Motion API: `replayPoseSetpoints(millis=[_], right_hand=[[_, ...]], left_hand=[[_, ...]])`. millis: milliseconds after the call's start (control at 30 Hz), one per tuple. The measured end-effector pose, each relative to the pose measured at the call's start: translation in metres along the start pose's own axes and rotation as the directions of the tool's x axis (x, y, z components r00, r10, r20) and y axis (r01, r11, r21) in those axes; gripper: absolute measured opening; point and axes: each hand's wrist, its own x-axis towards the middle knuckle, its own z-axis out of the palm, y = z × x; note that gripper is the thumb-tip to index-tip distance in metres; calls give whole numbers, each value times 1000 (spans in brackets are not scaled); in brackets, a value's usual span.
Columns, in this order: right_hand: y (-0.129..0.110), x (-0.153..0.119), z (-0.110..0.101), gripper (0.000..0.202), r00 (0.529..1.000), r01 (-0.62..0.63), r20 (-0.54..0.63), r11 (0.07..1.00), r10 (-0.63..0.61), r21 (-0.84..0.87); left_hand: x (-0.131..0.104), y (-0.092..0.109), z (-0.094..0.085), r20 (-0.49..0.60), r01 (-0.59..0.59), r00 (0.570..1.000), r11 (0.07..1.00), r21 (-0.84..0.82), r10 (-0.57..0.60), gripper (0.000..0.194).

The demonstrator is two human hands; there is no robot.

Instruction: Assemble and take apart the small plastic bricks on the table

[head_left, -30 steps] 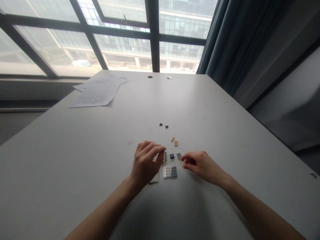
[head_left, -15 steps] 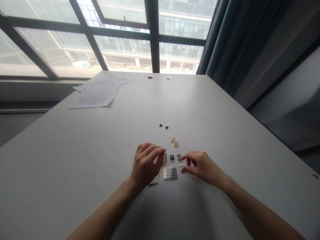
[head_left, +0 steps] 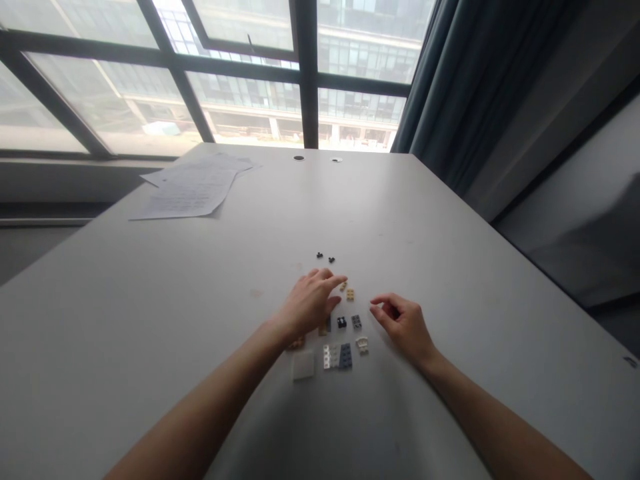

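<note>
My left hand (head_left: pixel 313 301) reaches over the pieces with thumb and index finger apart, the index fingertip beside a small tan brick (head_left: pixel 343 287). Close by lies a tan studded plate (head_left: pixel 350 294). My right hand (head_left: pixel 400 323) hovers at the right, fingers curled and thumb and index tips nearly together, with nothing visible in them. Between the hands lie a black brick (head_left: pixel 341 322) and a dark grey studded piece (head_left: pixel 356 322). Nearer me are a white studded plate (head_left: pixel 331 357), a blue-grey wedge plate (head_left: pixel 346 356) beside it, and a white curved piece (head_left: pixel 363 345).
A flat white tile (head_left: pixel 303 365) and partly hidden brown pieces (head_left: pixel 297 343) lie by my left forearm. Two tiny black pieces (head_left: pixel 325 257) sit farther out. Printed papers (head_left: pixel 185 193) rest at the white table's (head_left: pixel 450 253) far left, before a window.
My left hand has moved forward and right, its fingers opening toward the tan pieces. My right hand has drawn away from the white curved piece, which stays on the table.
</note>
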Motion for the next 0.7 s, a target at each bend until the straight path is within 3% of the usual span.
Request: replayPoseSetpoints(millis=[133, 267, 433, 600, 700], right_hand=[[0, 2, 0, 17, 1000, 1, 5, 1000, -1, -21], [-1, 7, -1, 25, 999, -15, 28, 997, 17, -73], [-9, 27, 4, 38, 985, 25, 170, 975, 13, -220], [-16, 50, 16, 28, 960, 108, 279, 948, -22, -299], [-17, 56, 20, 19, 955, 138, 291, 942, -46, -305]], left_hand=[[20, -11, 6, 79, 8, 997, 1000, 25, -10, 41], [25, -17, 13, 76, 26, 997, 1000, -2, -26, 28], [23, -16, 16, 50, 39, 998, 999, -29, -37, 19], [14, -16, 7, 6, 48, 999, 997, -65, -48, 15], [1, -14, -3, -52, 118, 989, 958, -262, -136, 17]])
